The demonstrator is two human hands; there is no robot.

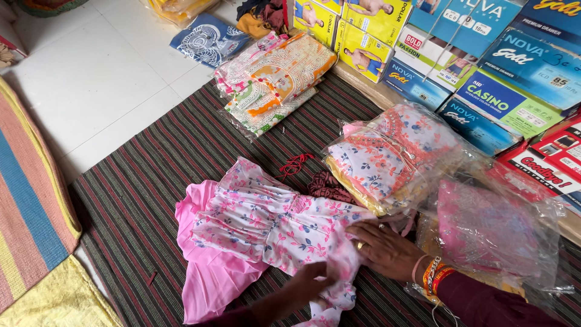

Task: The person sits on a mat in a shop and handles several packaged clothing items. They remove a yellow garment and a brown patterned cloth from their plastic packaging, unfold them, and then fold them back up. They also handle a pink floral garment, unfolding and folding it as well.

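A pink and white floral dress lies spread on a dark striped mat. My right hand, with bangles and a ring, presses flat on the dress's top part. My left hand grips a fold of the dress fabric near its sleeve at the lower middle. Just beyond the dress lie a dark red patterned cloth and a red string.
A stack of floral garments in clear plastic bags sits right of the dress, with a pink bagged garment nearer me. Another bagged stack lies at the mat's far edge. Coloured cardboard boxes line the right. A striped cushion is at left.
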